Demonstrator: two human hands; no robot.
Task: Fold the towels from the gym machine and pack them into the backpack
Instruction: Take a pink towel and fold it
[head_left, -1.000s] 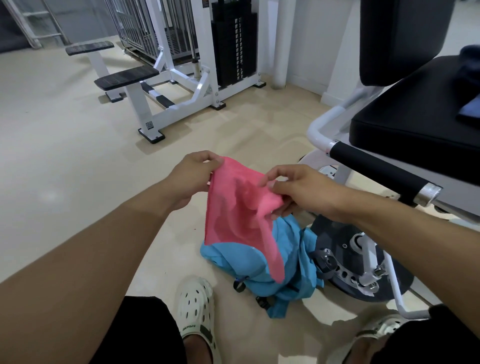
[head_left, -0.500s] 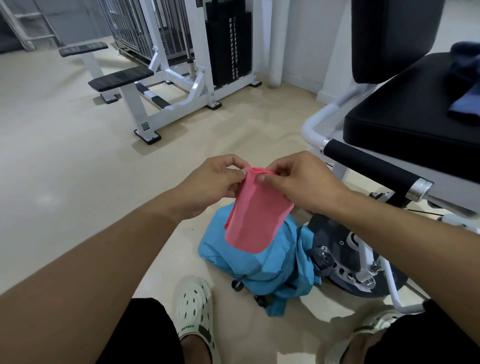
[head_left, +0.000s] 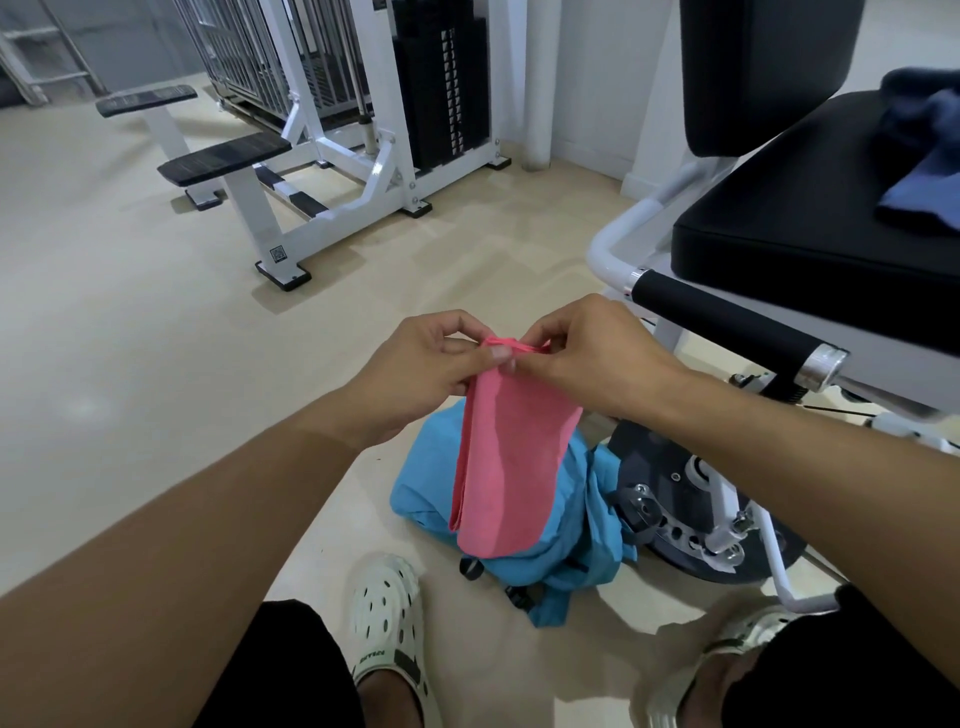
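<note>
Fingers (head_left: 470, 345) of both hands pinch pink towel (head_left: 511, 462) | above blue backpack (head_left: 582, 525) — folded

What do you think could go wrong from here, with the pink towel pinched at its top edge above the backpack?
1. Both hands, left hand and right hand, pinch only the top edge of the pink towel; its hanging layers could slip and unfold.
2. The blue backpack lies slumped on the floor and no opening shows, so packing may need a freed hand.
3. The dark blue towel lies on the machine seat, easily forgotten.

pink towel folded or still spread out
Folded. The pink towel hangs as a narrow layered strip, doubled edges showing at its lower left, pinched at the top by the left hand and right hand.
</note>
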